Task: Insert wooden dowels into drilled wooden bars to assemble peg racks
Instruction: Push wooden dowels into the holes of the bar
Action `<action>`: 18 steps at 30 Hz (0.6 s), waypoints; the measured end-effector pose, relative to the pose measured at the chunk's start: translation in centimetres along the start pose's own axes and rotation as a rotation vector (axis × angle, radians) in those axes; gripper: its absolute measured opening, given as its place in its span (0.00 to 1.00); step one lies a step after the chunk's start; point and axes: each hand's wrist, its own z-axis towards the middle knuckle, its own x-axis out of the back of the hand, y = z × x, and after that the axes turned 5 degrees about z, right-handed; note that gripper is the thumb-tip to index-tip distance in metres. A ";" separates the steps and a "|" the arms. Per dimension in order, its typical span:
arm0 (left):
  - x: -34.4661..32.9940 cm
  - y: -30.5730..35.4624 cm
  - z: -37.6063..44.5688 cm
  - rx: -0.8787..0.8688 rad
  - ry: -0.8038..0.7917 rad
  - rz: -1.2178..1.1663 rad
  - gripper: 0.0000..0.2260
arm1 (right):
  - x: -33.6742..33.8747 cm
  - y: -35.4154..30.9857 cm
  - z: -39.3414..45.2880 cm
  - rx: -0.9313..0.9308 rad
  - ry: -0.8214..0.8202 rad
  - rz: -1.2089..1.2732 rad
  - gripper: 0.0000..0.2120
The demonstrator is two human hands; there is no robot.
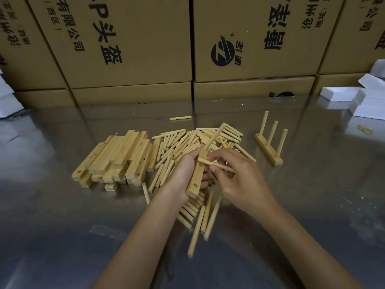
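Left hand (183,170) comes in from 6 o'clock, forearm angled up toward 1, fingers and thumb curled round a drilled wooden bar (194,180) held above the steel table (62,215) at frame centre. Bar runs roughly 12 to 6, one open hole visible near its low end. One dowel (215,138) is already seated near the bar's top, sticking out toward 1 o'clock.

Right hand (235,176) enters from 5 o'clock, wrist bent inward, thumb and forefinger pinching a second dowel (214,163) that lies across the bar at its middle, tip touching the bar face. Other fingers loosely curled behind it.

Loose dowel pile (187,142) sits under and at 12 of the hands, spilling down to 6. Stack of drilled bars (116,157) at 9 o'clock. Finished three-peg rack (268,149) stands at 2 o'clock, well apart. Single dowel (180,118) at 12. Cardboard cartons (145,49) along the back edge, white foam pieces (354,97) at 2.
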 end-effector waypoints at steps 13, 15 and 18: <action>-0.1 -0.5 0.3 0.005 0.087 0.064 0.17 | 1.4 0.0 0.6 -0.094 0.036 0.021 0.09; -0.1 -0.4 0.3 -0.001 0.084 0.079 0.17 | 1.5 -0.1 0.6 -0.202 -0.003 0.217 0.09; -0.3 -0.6 0.3 -0.008 0.079 0.143 0.18 | 1.6 -0.3 0.7 -0.264 -0.049 0.420 0.08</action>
